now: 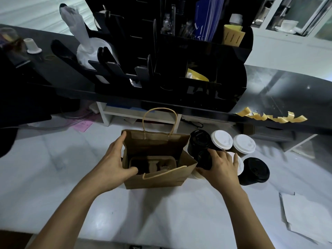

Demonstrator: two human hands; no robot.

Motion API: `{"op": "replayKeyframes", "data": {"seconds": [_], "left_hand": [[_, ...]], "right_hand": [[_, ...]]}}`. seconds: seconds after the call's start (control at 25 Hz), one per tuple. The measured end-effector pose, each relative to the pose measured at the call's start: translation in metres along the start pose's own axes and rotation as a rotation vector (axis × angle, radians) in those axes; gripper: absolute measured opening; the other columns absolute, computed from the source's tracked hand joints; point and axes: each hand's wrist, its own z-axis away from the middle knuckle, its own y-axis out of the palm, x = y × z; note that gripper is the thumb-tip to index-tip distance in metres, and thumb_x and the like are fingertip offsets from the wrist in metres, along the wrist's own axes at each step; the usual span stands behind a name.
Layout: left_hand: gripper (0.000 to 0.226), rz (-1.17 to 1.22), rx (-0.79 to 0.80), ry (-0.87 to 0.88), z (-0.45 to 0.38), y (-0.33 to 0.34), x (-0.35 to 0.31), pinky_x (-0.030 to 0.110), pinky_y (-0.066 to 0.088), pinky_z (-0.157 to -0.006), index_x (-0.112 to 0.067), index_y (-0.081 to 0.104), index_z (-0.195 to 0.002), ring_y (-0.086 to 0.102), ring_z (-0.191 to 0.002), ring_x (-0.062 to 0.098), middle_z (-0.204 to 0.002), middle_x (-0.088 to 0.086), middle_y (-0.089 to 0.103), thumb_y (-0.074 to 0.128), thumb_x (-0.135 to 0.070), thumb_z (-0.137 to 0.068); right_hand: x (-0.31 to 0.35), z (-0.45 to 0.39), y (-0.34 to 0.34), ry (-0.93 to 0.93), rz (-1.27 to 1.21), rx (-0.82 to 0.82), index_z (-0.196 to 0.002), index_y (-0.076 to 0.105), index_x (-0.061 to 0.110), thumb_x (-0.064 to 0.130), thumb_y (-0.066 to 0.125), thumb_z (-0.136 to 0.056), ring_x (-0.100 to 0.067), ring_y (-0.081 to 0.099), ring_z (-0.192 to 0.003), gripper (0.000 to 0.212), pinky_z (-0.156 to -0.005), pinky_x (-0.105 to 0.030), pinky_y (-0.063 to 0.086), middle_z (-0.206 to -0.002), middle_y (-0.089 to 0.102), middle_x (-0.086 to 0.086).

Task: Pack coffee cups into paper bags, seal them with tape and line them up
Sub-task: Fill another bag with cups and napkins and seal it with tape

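Your left hand (115, 159) grips the left rim of the upright, open-mouthed paper bag (156, 169), whose long axis runs left to right on the table (53, 168). Your right hand (221, 168) grasps a black-lidded cup (204, 159) just beside the bag.

Open paper bag (156, 178) between two hands, left hand (115, 164) on its side, right hand (222, 169) around a black-lidded cup (204, 159).

left hand (116, 159): fingers spread, thumb hooked over the bag's near rim, holding its side
right hand (221, 167): curled round a black-lidded cup, gripping it
arms: both stretched forward
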Motion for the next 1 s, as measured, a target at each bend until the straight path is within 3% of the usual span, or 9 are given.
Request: {"op": "replayKeyframes", "data": {"seconds": [0.16,0.28,0.48,0.6,0.68,0.72,0.84,1.0], "left_hand": [[0.113,0.004,0.010,0.023,-0.002,0.000,0.005,0.020,0.042,-0.090,-0.051,-0.006,-0.156,0.039,-0.138,0.022,-0.167,-0.012,0.004,0.079,-0.025,-0.085],[0.114,0.009,0.013,0.035,-0.004,0.000,0.004,0.030,0.040,-0.099,-0.050,-0.007,-0.156,0.024,-0.151,0.027,-0.168,-0.012,0.003,0.078,-0.024,-0.085],[0.114,0.009,0.018,0.042,-0.006,0.000,0.004,0.038,0.040,-0.106,-0.051,-0.008,-0.155,0.022,-0.152,0.028,-0.167,-0.013,0.002,0.078,-0.025,-0.085],[0.114,0.005,0.024,0.041,-0.007,-0.001,0.004,0.041,0.039,-0.109,-0.050,-0.008,-0.155,0.022,-0.152,0.028,-0.167,-0.014,0.002,0.077,-0.024,-0.085],[0.114,0.008,0.032,0.044,-0.008,-0.001,0.003,0.041,0.038,-0.110,-0.051,-0.009,-0.155,0.021,-0.152,0.027,-0.167,-0.015,0.002,0.077,-0.023,-0.085],[0.115,0.005,0.034,0.047,-0.009,-0.001,0.002,0.041,0.037,-0.111,-0.050,-0.009,-0.155,0.021,-0.152,0.027,-0.167,-0.016,0.001,0.077,-0.023,-0.085],[0.115,-0.001,0.041,0.051,-0.010,-0.001,0.002,0.040,0.036,-0.112,-0.049,-0.010,-0.155,0.018,-0.153,0.026,-0.167,-0.015,0.000,0.077,-0.023,-0.085],[0.116,0.008,0.056,0.059,-0.012,-0.001,0.002,0.040,0.038,-0.111,-0.050,-0.011,-0.155,0.018,-0.153,0.026,-0.167,-0.017,-0.001,0.078,-0.024,-0.085]], "right_hand": [[0.003,0.000,-0.001,0.012,-0.003,0.023,-0.147,0.041,0.027,0.054,0.071,-0.086,-0.028,0.043,-0.139,0.073,-0.126,-0.054,0.003,-0.136,0.059,-0.005],[0.007,0.001,-0.002,0.009,-0.007,0.015,-0.149,0.039,0.024,0.057,0.067,-0.088,-0.029,0.049,-0.133,0.075,-0.126,-0.053,0.003,-0.133,0.059,-0.007],[0.010,0.007,-0.012,0.047,-0.119,-0.044,-0.148,0.041,0.022,0.055,0.069,-0.084,-0.032,0.050,-0.130,0.078,-0.124,-0.053,0.013,-0.134,0.054,-0.010],[0.011,0.010,-0.028,0.058,-0.171,-0.113,-0.146,0.045,0.022,0.058,0.069,-0.080,-0.034,0.056,-0.118,0.078,-0.102,-0.046,0.041,-0.129,0.053,-0.011],[0.012,0.013,-0.040,0.063,-0.223,-0.145,-0.145,0.045,0.023,0.058,0.070,-0.078,-0.033,0.057,-0.113,0.080,-0.082,-0.038,0.046,-0.125,0.050,-0.008],[0.012,0.013,-0.045,0.063,-0.255,-0.163,-0.145,0.045,0.024,0.057,0.071,-0.077,-0.032,0.056,-0.113,0.079,-0.079,-0.036,0.046,-0.124,0.048,-0.006],[0.013,0.016,-0.061,0.033,-0.379,-0.253,-0.142,0.045,0.031,0.053,0.074,-0.076,-0.028,0.054,-0.116,0.075,-0.084,-0.037,0.047,-0.122,0.043,0.001],[0.015,0.023,-0.087,0.004,-0.542,-0.402,-0.143,0.046,0.034,0.047,0.076,-0.077,-0.019,0.051,-0.119,0.074,-0.092,-0.026,0.041,-0.128,0.042,0.003]]}}
